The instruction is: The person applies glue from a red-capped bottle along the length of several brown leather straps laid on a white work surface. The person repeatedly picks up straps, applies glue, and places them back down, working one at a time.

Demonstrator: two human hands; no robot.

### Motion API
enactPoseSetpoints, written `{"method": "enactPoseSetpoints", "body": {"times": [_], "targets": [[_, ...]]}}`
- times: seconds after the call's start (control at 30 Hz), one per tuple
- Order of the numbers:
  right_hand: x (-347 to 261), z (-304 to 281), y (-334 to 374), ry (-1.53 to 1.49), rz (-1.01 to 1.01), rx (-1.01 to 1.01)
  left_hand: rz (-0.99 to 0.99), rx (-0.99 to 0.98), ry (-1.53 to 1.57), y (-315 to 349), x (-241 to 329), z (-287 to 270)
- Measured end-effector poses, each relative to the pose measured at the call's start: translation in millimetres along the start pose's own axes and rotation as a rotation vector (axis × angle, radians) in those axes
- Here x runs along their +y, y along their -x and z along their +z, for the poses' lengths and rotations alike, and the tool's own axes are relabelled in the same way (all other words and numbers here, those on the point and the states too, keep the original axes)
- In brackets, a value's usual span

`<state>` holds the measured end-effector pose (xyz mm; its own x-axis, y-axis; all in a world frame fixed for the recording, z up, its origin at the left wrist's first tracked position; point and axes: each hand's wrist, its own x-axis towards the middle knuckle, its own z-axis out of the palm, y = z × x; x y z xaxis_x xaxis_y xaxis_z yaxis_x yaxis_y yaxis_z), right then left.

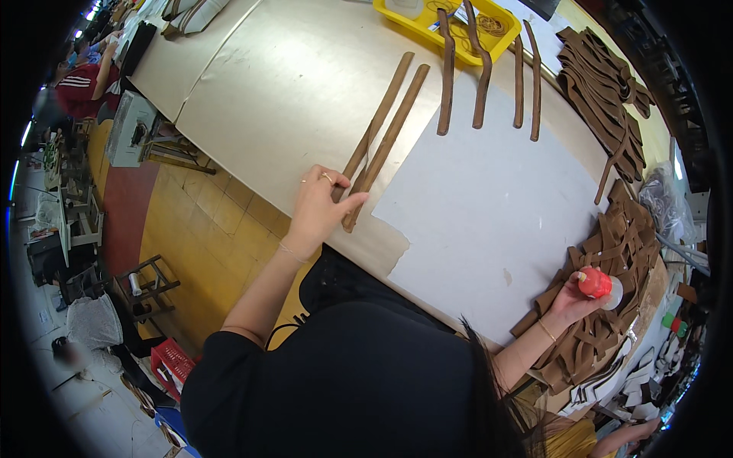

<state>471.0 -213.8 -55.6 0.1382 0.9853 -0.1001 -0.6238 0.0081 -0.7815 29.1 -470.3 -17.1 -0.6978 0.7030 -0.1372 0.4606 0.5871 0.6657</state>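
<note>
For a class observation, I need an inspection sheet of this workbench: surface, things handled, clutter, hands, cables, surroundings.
Surface: pale gold tabletop, partly covered by a flat grey sheet.
Things handled: two long, narrow brown strips, side by side; rounded red container with a whitish end.
Clutter: yellow plastic tray, more slim brown strips at and beside it; crisscrossed brown strap pile at right.
Hands: left hand at the two strips, grip unclear; right hand holds the container.
Cables: grey cable or tube, far right.
Surroundings: yellow tiled floor; red plastic basket; person in dark red top.
</note>
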Motion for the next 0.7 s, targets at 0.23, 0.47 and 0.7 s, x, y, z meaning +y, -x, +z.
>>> {"method": "enactPoseSetpoints", "body": {"times": [0.23,0.47,0.7], "targets": [[1,-3,-2,-0.025,-0.001,-0.027,-0.028,0.003,0.046,-2,-10,7],[1,-4,-2,-0.025,-0.003,-0.032,-0.182,-0.003,0.094,-2,-15,-9],[0,-3,-1,-0.025,0.005,-0.004,-0.195,0.011,0.003,5,-8,-6]]}}
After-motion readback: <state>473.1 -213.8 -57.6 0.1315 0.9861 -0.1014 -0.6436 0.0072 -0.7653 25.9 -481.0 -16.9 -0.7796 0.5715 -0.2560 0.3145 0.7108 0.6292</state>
